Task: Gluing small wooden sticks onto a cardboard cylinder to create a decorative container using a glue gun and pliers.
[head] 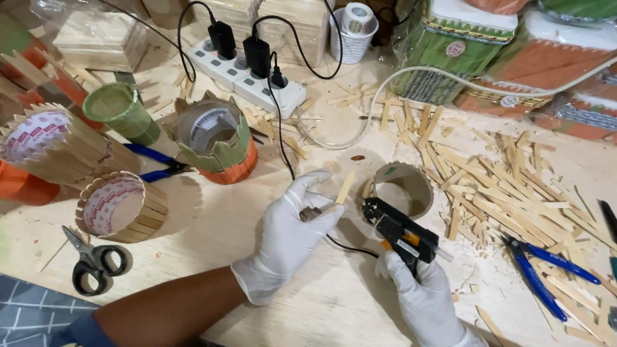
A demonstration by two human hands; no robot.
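Beside the cardboard ring (403,188), left hand (289,234) fingers pinch a flat wooden stick (345,187); right hand (421,292) grips a black glue gun (398,231).

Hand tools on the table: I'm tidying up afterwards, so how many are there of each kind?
Glue gun, in the right hand: 1
Scissors: 1
Blue-handled pliers: 2
Total: 4
The left hand holds a wooden stick, not counted as a tool.

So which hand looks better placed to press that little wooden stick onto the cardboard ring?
Probably the left hand: its fingers already pinch the wooden stick, which stands close beside the cardboard ring. The right hand is busy gripping the black glue gun, its nozzle pointing toward the stick.
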